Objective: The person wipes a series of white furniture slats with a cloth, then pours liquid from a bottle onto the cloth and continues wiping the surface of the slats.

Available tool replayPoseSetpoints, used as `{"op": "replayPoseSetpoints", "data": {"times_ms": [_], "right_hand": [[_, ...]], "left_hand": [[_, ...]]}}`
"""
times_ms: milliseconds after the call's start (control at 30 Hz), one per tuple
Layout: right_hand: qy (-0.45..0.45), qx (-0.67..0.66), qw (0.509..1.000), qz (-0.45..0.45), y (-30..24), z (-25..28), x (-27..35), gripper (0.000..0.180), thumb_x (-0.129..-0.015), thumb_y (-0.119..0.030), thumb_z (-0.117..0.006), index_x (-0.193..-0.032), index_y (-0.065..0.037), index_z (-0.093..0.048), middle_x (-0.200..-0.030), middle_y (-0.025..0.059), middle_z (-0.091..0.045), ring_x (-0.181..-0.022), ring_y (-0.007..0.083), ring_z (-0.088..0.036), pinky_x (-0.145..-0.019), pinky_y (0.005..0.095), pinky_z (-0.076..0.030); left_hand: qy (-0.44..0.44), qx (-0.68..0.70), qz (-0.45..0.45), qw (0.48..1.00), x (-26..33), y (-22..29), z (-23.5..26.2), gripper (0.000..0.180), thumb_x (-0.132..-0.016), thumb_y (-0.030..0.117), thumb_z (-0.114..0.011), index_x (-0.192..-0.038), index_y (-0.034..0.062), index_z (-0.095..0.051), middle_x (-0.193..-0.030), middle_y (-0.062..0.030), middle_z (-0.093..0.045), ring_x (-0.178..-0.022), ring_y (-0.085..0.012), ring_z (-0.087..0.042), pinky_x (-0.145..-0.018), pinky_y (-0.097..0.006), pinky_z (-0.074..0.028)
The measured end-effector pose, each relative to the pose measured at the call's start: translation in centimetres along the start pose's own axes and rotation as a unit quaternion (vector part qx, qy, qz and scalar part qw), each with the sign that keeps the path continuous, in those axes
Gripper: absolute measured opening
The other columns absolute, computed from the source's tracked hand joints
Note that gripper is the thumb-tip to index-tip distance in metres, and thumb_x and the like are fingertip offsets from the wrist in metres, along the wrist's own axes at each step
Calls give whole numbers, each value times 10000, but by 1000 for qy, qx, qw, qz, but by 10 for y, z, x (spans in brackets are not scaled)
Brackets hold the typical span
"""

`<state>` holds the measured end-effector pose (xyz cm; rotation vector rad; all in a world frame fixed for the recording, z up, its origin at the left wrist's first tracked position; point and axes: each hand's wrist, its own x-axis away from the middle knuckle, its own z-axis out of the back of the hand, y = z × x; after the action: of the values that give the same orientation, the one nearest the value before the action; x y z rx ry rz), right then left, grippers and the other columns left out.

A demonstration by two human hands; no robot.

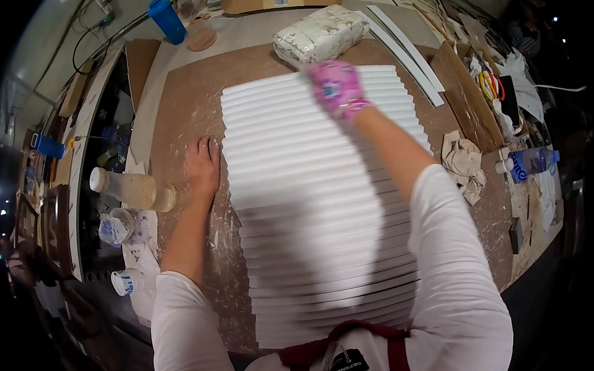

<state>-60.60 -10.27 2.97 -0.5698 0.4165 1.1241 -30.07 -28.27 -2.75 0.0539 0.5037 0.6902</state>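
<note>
Many long white strips lie side by side in a stack-like sheet on the brown board. My right hand, in a pink patterned glove, is curled over the far strips, left of their middle. Its fingers are closed and slightly blurred; whatever they grip is hidden. Just beyond it sits a white, brown-flecked block. Bare and resting flat on the board, my left hand is beside the strips' left ends, fingers stretched out and holding nothing.
Two loose white strips lie at the far right, near a cardboard box of tools. Crumpled paper and a clear bottle are at right. Along the left edge are a cloudy bottle and a jar; a blue bottle stands farther back.
</note>
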Motion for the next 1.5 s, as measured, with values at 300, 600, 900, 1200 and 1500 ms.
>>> {"op": "replayPoseSetpoints", "data": {"times_ms": [300, 600, 900, 1200, 1500], "right_hand": [[-152, 142, 975, -80, 77, 91, 36, 271, -891, -333, -559, -1119, -189, -592, -1054, 104, -638, -954, 301, -630, -834, 432, -493], [-93, 173, 962, -192, 93, 117, 47, 350, -905, -409, -560, -1110, -131, -613, -946, 137, -653, -887, 329, -646, -752, 430, -525], [-119, 20, 985, 120, -128, -33, -9, 265, -897, -237, -528, -1147, -175, -592, -894, 156, -619, -787, 317, -632, -697, 426, -522], [-121, 102, 979, 129, -124, -2, -10, 221, -907, -277, -515, -1073, -195, -636, -908, 152, -629, -825, 314, -640, -711, 428, -518], [-150, 206, 964, 73, -16, 52, 27, 271, -885, -232, -516, -1140, -185, -598, -948, 149, -606, -890, 310, -626, -756, 408, -512]], "left_hand": [[-4, 14, -3, 1000, -7, 5, -7, 326, -903, 243, -568, -1176, 65, -572, -1241, -116, -541, -1132, -326, -509, -946, -443, -406], [-14, -28, 7, 999, -8, 9, -6, 373, -895, 316, -569, -1192, 91, -565, -1242, -108, -530, -1151, -313, -498, -940, -445, -411], [-6, 5, 14, 1000, -2, -7, -14, 387, -892, 318, -571, -1192, 74, -565, -1256, -103, -522, -1167, -306, -483, -943, -458, -394], [10, 22, 26, 999, -2, 5, -12, 396, -894, 323, -557, -1187, 57, -554, -1281, -92, -500, -1179, -290, -461, -944, -459, -372], [-24, 44, 43, 998, -4, 7, -8, 397, -894, 324, -538, -1212, 86, -551, -1292, -86, -495, -1192, -288, -453, -951, -462, -360]]}}
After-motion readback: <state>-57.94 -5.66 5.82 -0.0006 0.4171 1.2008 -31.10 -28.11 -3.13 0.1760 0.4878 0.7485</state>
